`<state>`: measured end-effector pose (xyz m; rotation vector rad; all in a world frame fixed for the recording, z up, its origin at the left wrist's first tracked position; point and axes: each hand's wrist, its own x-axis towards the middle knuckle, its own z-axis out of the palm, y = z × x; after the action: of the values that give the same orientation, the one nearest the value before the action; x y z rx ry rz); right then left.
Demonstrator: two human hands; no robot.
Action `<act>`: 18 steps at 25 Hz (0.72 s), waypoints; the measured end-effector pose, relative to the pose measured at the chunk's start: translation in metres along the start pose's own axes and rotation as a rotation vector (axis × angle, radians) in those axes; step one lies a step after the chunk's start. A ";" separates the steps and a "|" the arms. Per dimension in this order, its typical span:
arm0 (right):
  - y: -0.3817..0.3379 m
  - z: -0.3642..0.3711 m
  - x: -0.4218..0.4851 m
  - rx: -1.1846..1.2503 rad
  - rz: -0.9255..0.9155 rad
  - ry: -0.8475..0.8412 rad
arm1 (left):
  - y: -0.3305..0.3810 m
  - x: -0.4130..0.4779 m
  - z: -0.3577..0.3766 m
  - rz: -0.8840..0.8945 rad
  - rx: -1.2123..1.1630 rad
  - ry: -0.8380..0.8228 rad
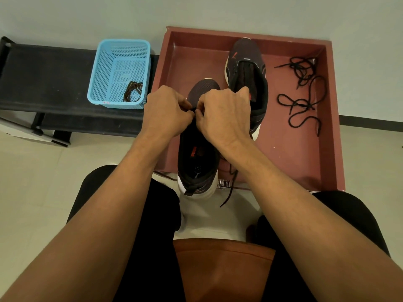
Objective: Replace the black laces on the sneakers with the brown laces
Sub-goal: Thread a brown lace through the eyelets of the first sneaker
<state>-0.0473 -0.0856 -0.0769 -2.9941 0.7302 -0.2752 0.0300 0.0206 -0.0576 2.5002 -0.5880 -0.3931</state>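
Black sneaker (197, 162), pinched by both hands (169, 112) (224, 115), overhangs tray's (305, 189) near rim

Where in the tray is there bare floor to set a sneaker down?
Far-left tray floor, between left wall and far sneaker; near-right corner, nearer than black laces. Crowded: middle, left hand and right hand pinching lace on near sneaker.

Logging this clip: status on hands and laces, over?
Left hand, right hand pinching lace on near sneaker. Black laces loose in tray. Brown lace in basket. Nothing blocking.
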 end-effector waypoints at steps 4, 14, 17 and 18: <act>-0.004 0.001 0.001 -0.023 0.016 -0.025 | 0.001 -0.002 0.003 -0.012 -0.041 -0.008; -0.011 0.002 -0.001 -0.040 0.017 -0.023 | -0.004 0.004 0.004 -0.096 -0.094 -0.113; -0.014 0.003 -0.002 -0.030 0.015 -0.013 | -0.007 0.004 0.001 -0.073 -0.080 -0.118; -0.015 0.002 -0.002 -0.015 0.011 -0.011 | -0.010 0.004 0.000 -0.059 -0.073 -0.118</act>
<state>-0.0419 -0.0716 -0.0781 -3.0025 0.7502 -0.2538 0.0369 0.0261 -0.0638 2.4414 -0.5364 -0.5776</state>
